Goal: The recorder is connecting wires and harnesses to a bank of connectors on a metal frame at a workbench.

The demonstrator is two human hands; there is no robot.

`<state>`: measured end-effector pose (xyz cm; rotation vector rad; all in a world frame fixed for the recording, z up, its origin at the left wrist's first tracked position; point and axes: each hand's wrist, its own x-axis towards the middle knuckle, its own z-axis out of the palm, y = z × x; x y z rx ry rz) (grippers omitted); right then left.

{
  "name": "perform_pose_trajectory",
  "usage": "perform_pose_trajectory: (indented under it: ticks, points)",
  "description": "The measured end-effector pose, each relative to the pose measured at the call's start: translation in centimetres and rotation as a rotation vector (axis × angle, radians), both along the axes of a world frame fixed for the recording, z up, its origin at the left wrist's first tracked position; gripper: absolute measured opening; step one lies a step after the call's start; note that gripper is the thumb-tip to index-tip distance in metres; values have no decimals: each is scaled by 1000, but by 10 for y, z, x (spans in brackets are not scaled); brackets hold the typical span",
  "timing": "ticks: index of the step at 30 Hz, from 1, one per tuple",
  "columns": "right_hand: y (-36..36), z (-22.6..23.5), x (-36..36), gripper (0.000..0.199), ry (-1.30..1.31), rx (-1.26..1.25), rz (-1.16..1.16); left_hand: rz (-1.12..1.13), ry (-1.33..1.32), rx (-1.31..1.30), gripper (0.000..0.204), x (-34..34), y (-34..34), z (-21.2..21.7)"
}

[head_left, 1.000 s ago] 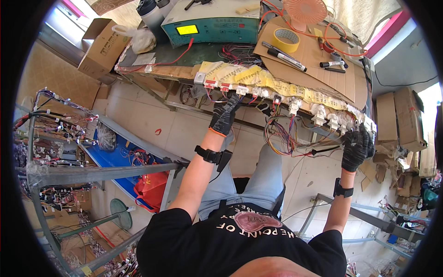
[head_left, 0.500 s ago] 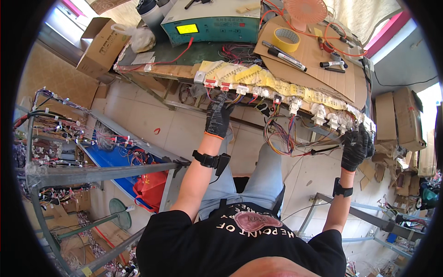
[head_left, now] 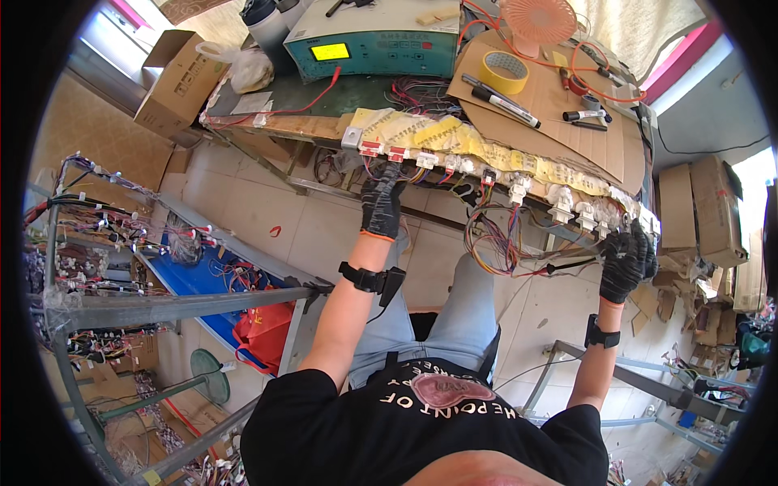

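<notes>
Black-gloved left hand (head_left: 381, 198) slid leftward from white connector (head_left: 425, 159) to red-and-white connector (head_left: 397, 153) on bench edge (head_left: 300, 126), so work's shifted there. Fingers bunched, can't tell if gripping. Right hand (head_left: 627, 261) stayed by right-end connector (head_left: 602, 227), fingers curled, hold hidden.

Head-worn fisheye; looks down on nearby workbench (head_left: 361, 94).
</notes>
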<state>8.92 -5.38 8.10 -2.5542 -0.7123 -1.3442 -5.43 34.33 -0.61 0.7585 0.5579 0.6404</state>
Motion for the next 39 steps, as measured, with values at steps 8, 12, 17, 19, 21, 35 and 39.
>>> perform_pose_trajectory:
  ticks: [8, 12, 17, 19, 21, 35, 39]
  points:
    - [1, 2, -1, 33, -23, -35, 18, 157, 165, 192, 12, 3, 3, -19]
    - [0, 0, 0, 38, -6, -11, 7, 150, 213, 198, 12, 3, 3, -17]
    - [-2, 0, 1, 40, -14, -3, 41, 109, 110, 116, 12, -1, 1, -6]
    - [-2, 0, 1, 39, -7, -1, 44, 97, 112, 104, 12, -2, 2, -3]
    - [-3, -1, 2, 39, 1, 0, 47, 85, 114, 91, 12, -2, 4, -3]
    - [-11, -8, 4, 39, 25, -14, 6, 183, 238, 332, 15, 0, 2, -8]
    - [-4, -2, 0, 38, 31, -25, 15, 252, 293, 446, 16, -1, -1, -11]
